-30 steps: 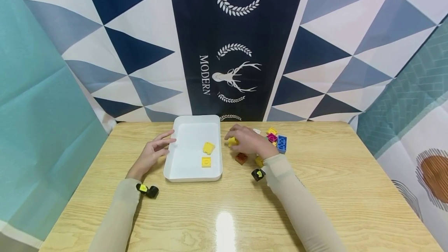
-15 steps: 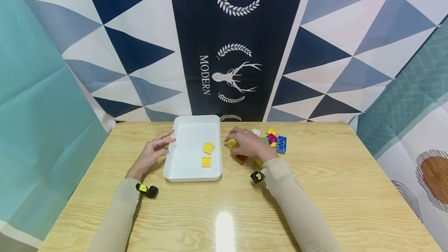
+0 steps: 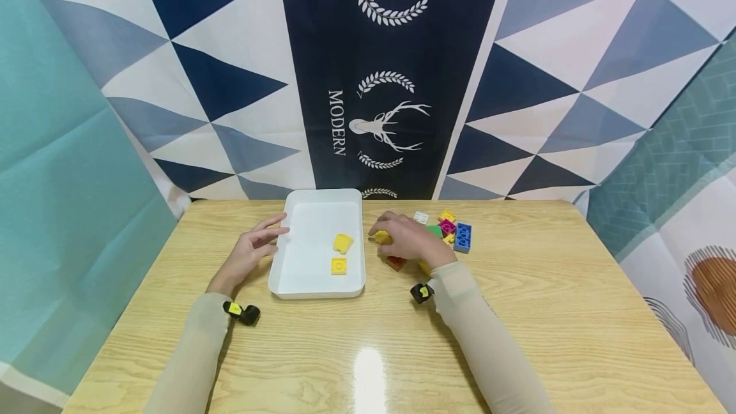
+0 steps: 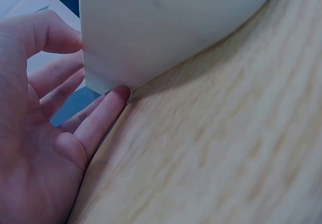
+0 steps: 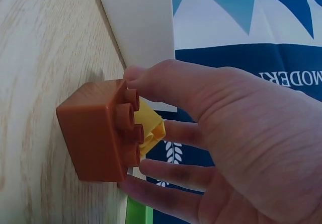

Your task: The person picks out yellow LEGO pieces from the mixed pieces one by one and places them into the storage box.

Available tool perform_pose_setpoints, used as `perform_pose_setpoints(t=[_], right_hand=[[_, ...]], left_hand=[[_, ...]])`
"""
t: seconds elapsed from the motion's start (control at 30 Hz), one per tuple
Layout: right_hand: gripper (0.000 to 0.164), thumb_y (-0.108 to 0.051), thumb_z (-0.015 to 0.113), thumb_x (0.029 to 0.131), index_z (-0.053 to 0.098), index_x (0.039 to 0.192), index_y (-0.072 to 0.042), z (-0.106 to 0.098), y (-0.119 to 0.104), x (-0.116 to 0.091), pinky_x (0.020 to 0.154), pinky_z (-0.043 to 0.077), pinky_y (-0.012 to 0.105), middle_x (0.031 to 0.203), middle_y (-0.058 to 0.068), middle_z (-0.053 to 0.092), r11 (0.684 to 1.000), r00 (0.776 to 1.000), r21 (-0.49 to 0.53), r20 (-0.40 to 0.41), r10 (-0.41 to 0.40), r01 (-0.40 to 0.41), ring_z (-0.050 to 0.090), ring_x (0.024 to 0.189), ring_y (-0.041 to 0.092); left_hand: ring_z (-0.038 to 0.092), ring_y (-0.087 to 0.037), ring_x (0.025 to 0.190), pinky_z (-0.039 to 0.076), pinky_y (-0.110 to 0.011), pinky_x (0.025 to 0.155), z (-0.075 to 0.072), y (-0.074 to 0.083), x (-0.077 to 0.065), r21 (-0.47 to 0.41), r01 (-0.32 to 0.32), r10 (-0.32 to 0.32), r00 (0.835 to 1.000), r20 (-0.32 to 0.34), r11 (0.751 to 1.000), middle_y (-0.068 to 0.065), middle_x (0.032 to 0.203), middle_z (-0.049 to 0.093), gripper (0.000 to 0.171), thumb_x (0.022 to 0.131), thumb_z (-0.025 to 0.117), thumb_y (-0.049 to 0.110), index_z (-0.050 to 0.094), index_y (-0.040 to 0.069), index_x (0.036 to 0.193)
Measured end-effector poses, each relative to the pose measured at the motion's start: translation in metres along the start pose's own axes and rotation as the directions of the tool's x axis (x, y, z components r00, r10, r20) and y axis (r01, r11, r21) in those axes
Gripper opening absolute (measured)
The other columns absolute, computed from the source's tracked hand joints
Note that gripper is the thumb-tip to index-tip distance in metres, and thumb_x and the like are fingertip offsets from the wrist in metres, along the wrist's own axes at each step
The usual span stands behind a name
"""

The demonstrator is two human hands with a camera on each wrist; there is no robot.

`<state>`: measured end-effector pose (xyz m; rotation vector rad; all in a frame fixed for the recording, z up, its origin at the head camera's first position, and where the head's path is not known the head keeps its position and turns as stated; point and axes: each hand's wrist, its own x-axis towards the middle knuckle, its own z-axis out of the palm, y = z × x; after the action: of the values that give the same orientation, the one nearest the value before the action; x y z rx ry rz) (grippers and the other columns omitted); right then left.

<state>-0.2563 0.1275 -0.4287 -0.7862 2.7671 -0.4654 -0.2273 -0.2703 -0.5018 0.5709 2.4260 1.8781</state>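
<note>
A white tray (image 3: pixel 313 294) lies on the table with two yellow bricks inside, one near the middle (image 3: pixel 342 243) and one lower (image 3: pixel 338 266). My left hand (image 3: pixel 246 257) is at its left wall, fingers loosely extended and touching the rim and side, as the left wrist view shows. Right of the tray, my right hand (image 3: pixel 407 237) holds a yellow brick (image 3: pixel 383 237) between thumb and fingers, low over the table. In the right wrist view an orange-brown brick (image 5: pixel 95 133) partly hides that yellow brick (image 5: pixel 149 126).
Around the right hand lie a white brick (image 3: pixel 421 217), a green one (image 3: pixel 435 230), a magenta one (image 3: pixel 446 227), a blue one (image 3: pixel 462 237) and a yellow one (image 3: pixel 446 215). Another yellow piece is partly hidden under the right wrist. A patterned cloth hangs behind the table.
The yellow brick at the right fingertips has turned a little, and the right hand has shifted slightly, baring the white and green bricks. The left hand and tray have stayed put.
</note>
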Motion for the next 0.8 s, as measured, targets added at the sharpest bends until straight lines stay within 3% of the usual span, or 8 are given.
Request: perform_pose_setpoints(t=[0.8], right_hand=[[0.035,-0.023,0.08,0.104,0.08,0.138,-0.017,0.004,0.0013,0.0006,0.128,0.053,0.057,0.156,0.012,0.068,1.0,1.0,-0.006,-0.005,-0.001,0.001,0.064,0.139,0.036]], left_hand=[[0.024,-0.049,0.173,0.04,-0.001,0.119,0.0009,0.0,0.0013,0.002,0.001,-0.001,1.0,0.0,1.0,-0.029,0.182,0.035,0.043,0.105,0.06,-0.008,0.065,-0.015,0.147]])
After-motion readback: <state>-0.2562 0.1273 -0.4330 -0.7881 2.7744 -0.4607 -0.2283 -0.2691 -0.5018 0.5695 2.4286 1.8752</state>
